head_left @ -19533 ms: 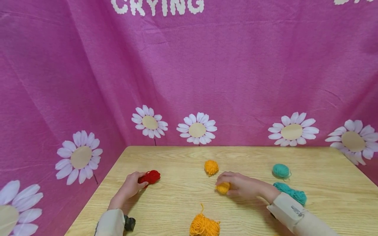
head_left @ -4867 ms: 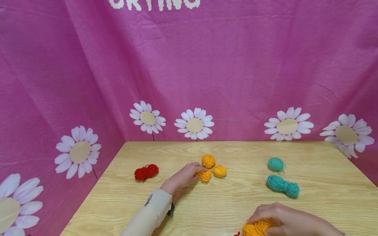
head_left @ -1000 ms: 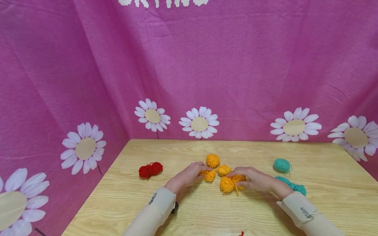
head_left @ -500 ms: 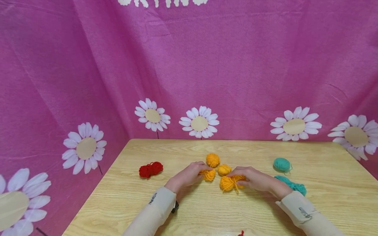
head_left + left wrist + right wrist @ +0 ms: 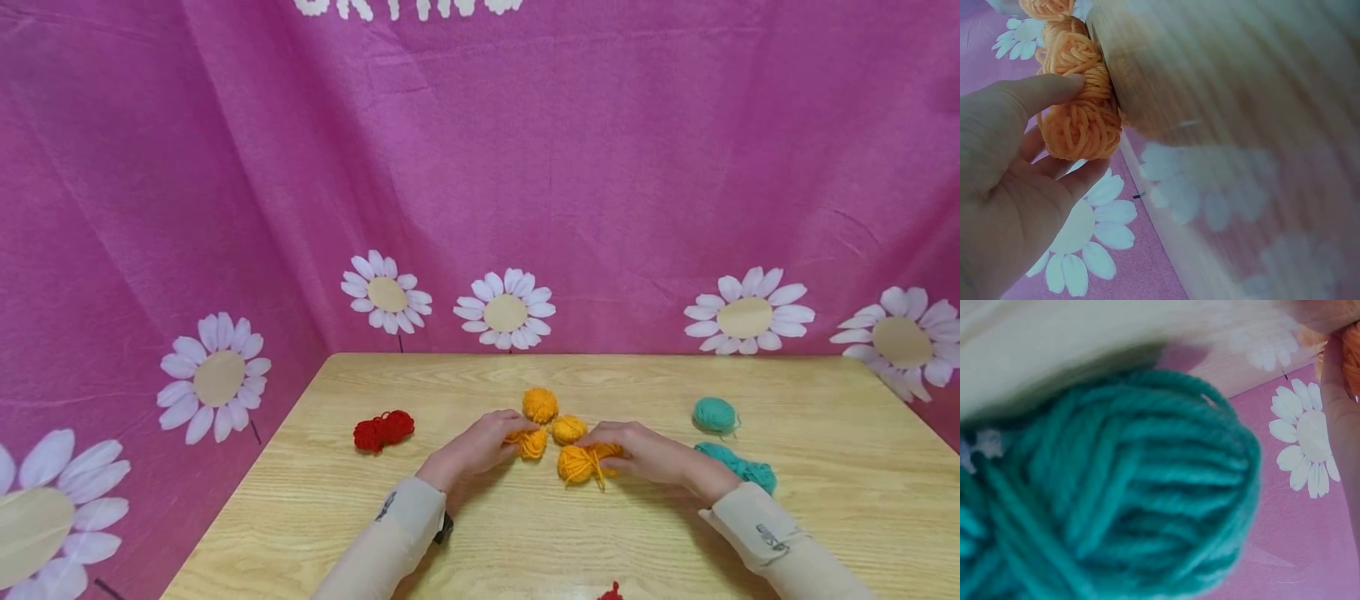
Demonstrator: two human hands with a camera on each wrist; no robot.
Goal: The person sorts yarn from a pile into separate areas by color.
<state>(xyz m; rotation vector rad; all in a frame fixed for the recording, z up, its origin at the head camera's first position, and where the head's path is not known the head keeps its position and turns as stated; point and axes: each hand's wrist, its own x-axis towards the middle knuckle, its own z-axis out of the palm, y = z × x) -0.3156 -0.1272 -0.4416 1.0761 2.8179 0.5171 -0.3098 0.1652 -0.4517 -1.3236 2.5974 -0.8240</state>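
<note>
My left hand [image 5: 478,446] holds a small orange yarn skein [image 5: 533,445] at the middle of the table. In the left wrist view the thumb lies over this skein [image 5: 1082,131], with the fingers beneath. To the right, my right hand [image 5: 647,454] grips a larger orange yarn skein [image 5: 576,465] tied round its middle; the palm hides its right end. Just behind the hands sit two orange yarn balls, a rear one [image 5: 540,405] and a nearer one [image 5: 569,429]. The right wrist view shows only an edge of the right hand [image 5: 1342,419].
A red yarn skein [image 5: 383,432] lies at left on the wooden table [image 5: 525,533]. At right are a teal yarn ball [image 5: 715,414] and a teal skein [image 5: 738,467], close by the right forearm. A bit of red yarn [image 5: 611,592] shows at the bottom edge. Pink flowered cloth [image 5: 600,167] hangs behind.
Since about five seconds ago, the right hand has carried the larger orange skein from the front edge to the other orange yarn. The left hand has stayed on its skein since then.
</note>
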